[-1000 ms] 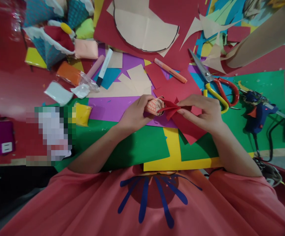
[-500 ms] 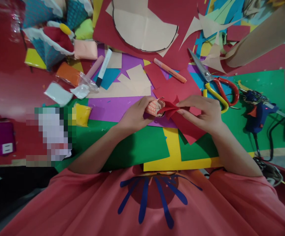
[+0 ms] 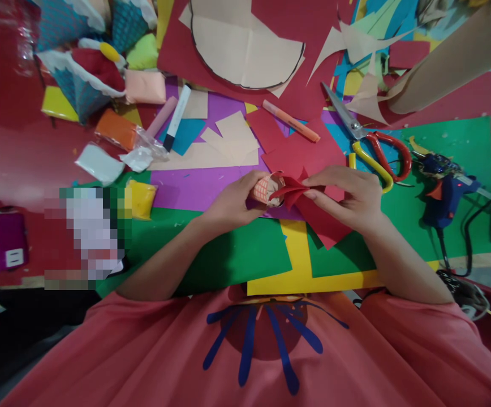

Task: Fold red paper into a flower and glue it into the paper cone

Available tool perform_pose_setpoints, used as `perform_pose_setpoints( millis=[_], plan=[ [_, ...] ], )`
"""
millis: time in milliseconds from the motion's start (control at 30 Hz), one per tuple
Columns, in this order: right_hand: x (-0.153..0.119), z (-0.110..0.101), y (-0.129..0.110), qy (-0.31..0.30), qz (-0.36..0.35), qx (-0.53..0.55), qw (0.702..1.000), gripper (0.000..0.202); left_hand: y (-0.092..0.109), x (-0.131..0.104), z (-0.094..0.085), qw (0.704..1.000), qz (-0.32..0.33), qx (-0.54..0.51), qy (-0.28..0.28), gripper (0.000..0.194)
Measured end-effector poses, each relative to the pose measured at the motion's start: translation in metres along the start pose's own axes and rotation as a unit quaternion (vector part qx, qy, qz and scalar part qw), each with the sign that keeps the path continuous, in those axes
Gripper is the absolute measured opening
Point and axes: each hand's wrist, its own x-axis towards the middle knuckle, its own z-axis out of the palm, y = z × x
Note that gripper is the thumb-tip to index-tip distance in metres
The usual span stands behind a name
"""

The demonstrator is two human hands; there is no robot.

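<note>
My left hand (image 3: pixel 239 198) is closed around a small paper cone (image 3: pixel 264 190) with an orange grid pattern, its open end facing right. Between the thumb and fingers of my right hand (image 3: pixel 347 198) is a pinched red paper piece (image 3: pixel 294 189) with pointed tips. The left tips of that piece reach the cone's mouth; whether they go inside is hard to make out. Beneath both hands lie a purple sheet (image 3: pixel 186 189) and red paper (image 3: pixel 326 223).
Scissors (image 3: pixel 358 131) with red and yellow handles lie right of centre. A blue glue gun (image 3: pixel 444 198) rests farther right. An orange highlighter (image 3: pixel 291 121), a marker (image 3: pixel 177 117), clay packets (image 3: pixel 116 129) and finished blue cones (image 3: pixel 85 85) lie beyond my hands. A cardboard tube (image 3: pixel 449 68) stands at upper right.
Both hands keep nearly the same pose. The cone's mouth has turned slightly more toward the camera, and the view has shifted a little.
</note>
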Motion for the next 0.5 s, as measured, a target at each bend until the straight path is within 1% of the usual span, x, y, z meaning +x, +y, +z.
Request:
perform_pose_setpoints(
  millis=[67, 133, 233, 300, 367, 433, 500],
  plan=[
    [-0.001, 0.001, -0.001, 0.014, 0.011, -0.005, 1.0, 0.008, 0.003, 0.0, 0.0, 1.0, -0.017, -0.007, -0.004, 0.041],
    [-0.001, 0.003, 0.0, 0.038, 0.03, -0.006, 0.999, 0.009, 0.004, 0.0, 0.001, 1.0, -0.027, -0.011, 0.008, 0.041],
    [-0.003, 0.005, 0.003, 0.093, 0.029, 0.005, 0.995, 0.011, 0.0, 0.0, 0.005, 0.997, -0.038, -0.012, 0.063, 0.044],
    [-0.004, 0.005, 0.005, 0.131, 0.014, -0.017, 0.991, 0.011, -0.003, -0.001, 0.008, 0.994, -0.036, -0.02, 0.106, 0.046],
    [-0.005, 0.006, 0.006, 0.147, 0.019, -0.056, 0.987, 0.011, -0.006, -0.001, 0.01, 0.992, -0.021, -0.023, 0.124, 0.048],
    [-0.006, 0.007, 0.004, 0.14, 0.054, -0.059, 0.987, 0.017, -0.009, -0.002, 0.011, 0.993, 0.007, -0.004, 0.121, 0.049],
    [-0.006, 0.01, -0.003, 0.116, 0.086, -0.027, 0.989, 0.022, -0.013, -0.003, 0.012, 0.991, 0.038, 0.033, 0.12, 0.047]
  ],
)
